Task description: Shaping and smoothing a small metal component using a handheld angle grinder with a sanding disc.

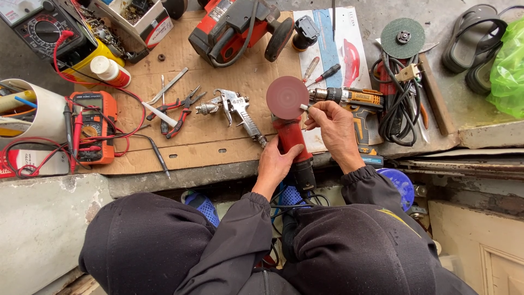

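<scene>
Head view looks straight down on one red power sander [292, 141], held upright over the near edge of a sheet of cardboard [218, 71], its single round, dull-red disc [287, 96] facing up. The left hand [277, 164] is wrapped around the red body from below, fingers closed on it. The right hand [334, 128] sits just beside the disc's right rim, thumb and forefinger pinched on one small pale piece [304, 107] that touches the disc edge; what that piece is cannot be told.

Counted around it: one silver spray gun [234, 109] lies just left of the sander; one pair of red-handled pliers [180, 109] lies further left, with thin metal picks beside it. Two meters are in sight, one orange multimeter [93, 125] with red and black leads, and one dark dial meter [43, 27] at the top left corner. One larger red machine [240, 27] stands at the top of the cardboard. One yellow cordless drill [355, 101] lies behind the right hand, partly hidden by it. One grinder with a green disc [403, 37] rests on a coil of black cable [398, 104]. Two dark sandals [475, 43] lie at the far right, beside one green plastic bag [510, 71]. Both dark-trousered knees fill the bottom of the view, hiding the sander's cord below.
</scene>
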